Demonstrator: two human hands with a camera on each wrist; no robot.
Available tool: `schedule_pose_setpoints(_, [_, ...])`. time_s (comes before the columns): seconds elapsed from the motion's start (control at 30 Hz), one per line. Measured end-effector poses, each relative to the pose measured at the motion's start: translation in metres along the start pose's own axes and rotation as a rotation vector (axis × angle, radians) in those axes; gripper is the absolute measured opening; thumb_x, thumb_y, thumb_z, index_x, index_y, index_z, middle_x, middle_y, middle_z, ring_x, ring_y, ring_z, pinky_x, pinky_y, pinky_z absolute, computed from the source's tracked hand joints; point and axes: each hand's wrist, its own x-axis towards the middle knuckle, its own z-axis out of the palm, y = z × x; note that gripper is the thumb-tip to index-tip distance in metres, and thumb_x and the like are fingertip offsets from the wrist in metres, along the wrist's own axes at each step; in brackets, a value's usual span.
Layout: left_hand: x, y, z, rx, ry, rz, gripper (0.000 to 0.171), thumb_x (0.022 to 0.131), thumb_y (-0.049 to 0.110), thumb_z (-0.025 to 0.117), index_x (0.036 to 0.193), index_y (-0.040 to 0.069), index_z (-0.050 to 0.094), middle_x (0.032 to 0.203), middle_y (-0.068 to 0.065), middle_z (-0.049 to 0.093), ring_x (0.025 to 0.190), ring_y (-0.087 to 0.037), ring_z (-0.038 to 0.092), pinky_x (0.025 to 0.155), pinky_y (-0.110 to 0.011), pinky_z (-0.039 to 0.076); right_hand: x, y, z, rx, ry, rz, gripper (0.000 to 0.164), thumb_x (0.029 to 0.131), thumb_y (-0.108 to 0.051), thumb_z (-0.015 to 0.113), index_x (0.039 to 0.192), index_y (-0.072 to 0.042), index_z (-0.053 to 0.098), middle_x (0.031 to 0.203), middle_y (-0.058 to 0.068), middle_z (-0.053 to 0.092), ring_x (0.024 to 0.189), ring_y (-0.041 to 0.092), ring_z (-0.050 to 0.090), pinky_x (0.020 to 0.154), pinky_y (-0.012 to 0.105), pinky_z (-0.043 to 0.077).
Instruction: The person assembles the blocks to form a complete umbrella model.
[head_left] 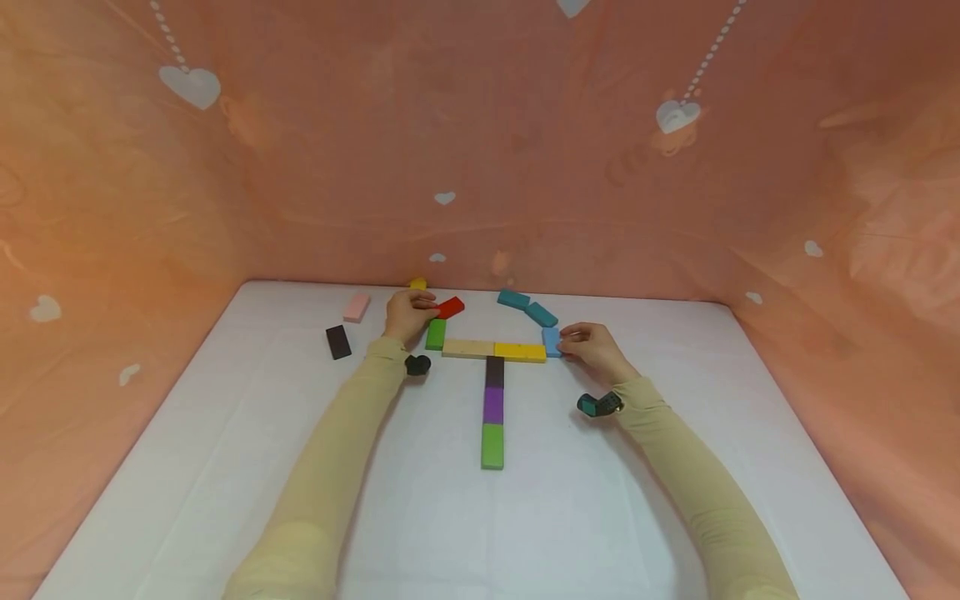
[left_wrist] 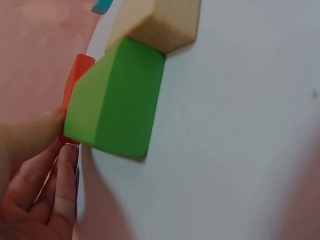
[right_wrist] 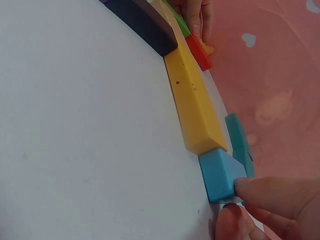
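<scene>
My left hand (head_left: 409, 315) pinches the left end of a red block (head_left: 451, 307), thumb on one side and fingers on the other. Just below it lies a green block (head_left: 436, 334), which hides part of the red one in the left wrist view. My right hand (head_left: 592, 348) holds a light blue block (right_wrist: 218, 176) between thumb and fingers at its outer side. Between the two sides runs a row of a plain wooden block (head_left: 468, 348) and a yellow block (head_left: 520, 352). Two teal blocks (head_left: 541, 314) curve above the light blue one.
A stem of black (head_left: 495, 372), purple (head_left: 493, 405) and light green (head_left: 492, 447) blocks runs down from the row. Loose pink (head_left: 357, 307) and black (head_left: 338, 342) blocks lie at the left. Another yellow block (head_left: 417, 284) is partly behind my left hand. Patterned cloth (head_left: 480, 167) walls the white table.
</scene>
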Motion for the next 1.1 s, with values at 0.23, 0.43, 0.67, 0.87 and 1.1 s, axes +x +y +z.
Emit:
schedule_pose_setpoints(0.23, [0.0055, -0.0041, -0.0023, 0.004, -0.028, -0.009, 0.028, 0.088, -0.001, 0.067, 0.115, -0.004, 0.064, 0.109, -0.018, 0.066, 0.102, -0.028, 0.062, 0.091, -0.033, 0.049, 0.0031, 0.0016, 0.0002, 0.012, 0.001, 0.013, 0.036, 0.090, -0.005, 0.065, 0.123, 0.007, 0.055, 0.105, 0.018, 0.057, 0.083, 0.020, 0.059, 0.074, 0.024, 0.054])
schedule_pose_setpoints(0.43, [0.0064, -0.0050, -0.0031, 0.004, -0.040, -0.001, 0.027, 0.087, -0.004, 0.066, 0.115, -0.005, 0.064, 0.109, -0.019, 0.065, 0.101, -0.028, 0.062, 0.091, -0.034, 0.049, 0.0032, 0.0016, -0.0006, 0.001, 0.001, 0.015, 0.037, 0.090, -0.006, 0.065, 0.123, 0.007, 0.055, 0.105, 0.018, 0.058, 0.082, 0.020, 0.059, 0.074, 0.024, 0.054])
schedule_pose_setpoints(0.67, [0.0045, -0.0035, -0.0035, 0.010, -0.044, 0.006, 0.028, 0.087, -0.004, 0.065, 0.115, -0.005, 0.063, 0.109, -0.019, 0.065, 0.101, -0.029, 0.061, 0.092, -0.034, 0.049, 0.0021, 0.0000, -0.0002, 0.007, 0.003, 0.025, 0.037, 0.090, -0.006, 0.065, 0.123, 0.007, 0.055, 0.104, 0.018, 0.058, 0.082, 0.020, 0.059, 0.073, 0.024, 0.054])
schedule_pose_setpoints(0.87, [0.0042, -0.0033, -0.0037, 0.014, -0.040, -0.002, 0.028, 0.087, -0.004, 0.066, 0.115, -0.004, 0.063, 0.108, -0.018, 0.065, 0.101, -0.029, 0.061, 0.091, -0.034, 0.049, 0.0024, -0.0001, 0.0003, 0.003, 0.001, 0.019, 0.036, 0.091, -0.006, 0.065, 0.123, 0.007, 0.055, 0.105, 0.018, 0.058, 0.083, 0.020, 0.059, 0.074, 0.024, 0.054])
schedule_pose_setpoints(1.1, [0.0031, -0.0024, -0.0037, 0.020, -0.036, 0.002, 0.028, 0.088, -0.003, 0.065, 0.116, -0.003, 0.063, 0.109, -0.018, 0.065, 0.101, -0.029, 0.061, 0.091, -0.034, 0.049, 0.0027, -0.0005, 0.0013, 0.007, 0.000, 0.028, 0.036, 0.091, -0.008, 0.065, 0.123, 0.005, 0.056, 0.106, 0.017, 0.057, 0.086, 0.022, 0.058, 0.076, 0.025, 0.054])
